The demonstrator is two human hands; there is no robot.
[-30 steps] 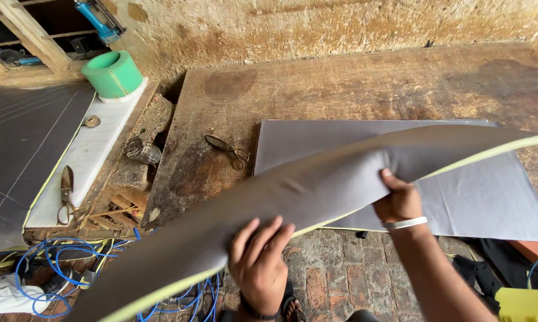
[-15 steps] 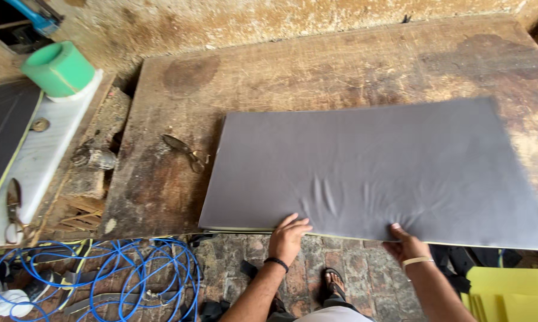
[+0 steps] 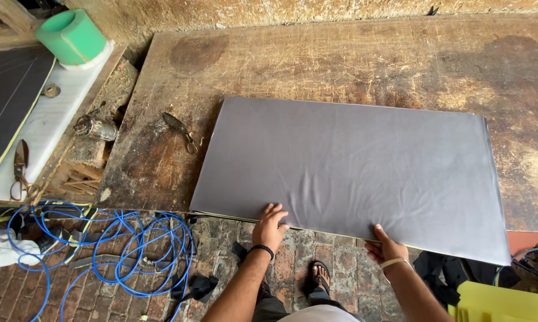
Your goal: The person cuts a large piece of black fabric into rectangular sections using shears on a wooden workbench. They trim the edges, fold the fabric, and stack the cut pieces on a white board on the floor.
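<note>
While both hands rest on its near edge, a large grey fabric-covered sheet lies flat on a worn wooden workbench. Left hand is spread open, fingers flat on the sheet's front edge, gripping nothing. Right hand is loosely curled at the same edge farther right, fingertips touching the sheet where it overhangs the bench; whether it pinches the edge cannot be told. Long axis of the sheet runs left to right, tilted slightly so the right end sits nearer the person. Scissors lie on the bench just left of the sheet. Blue cable coils on the brick floor, lower left. Green roll stands upper left.
</note>
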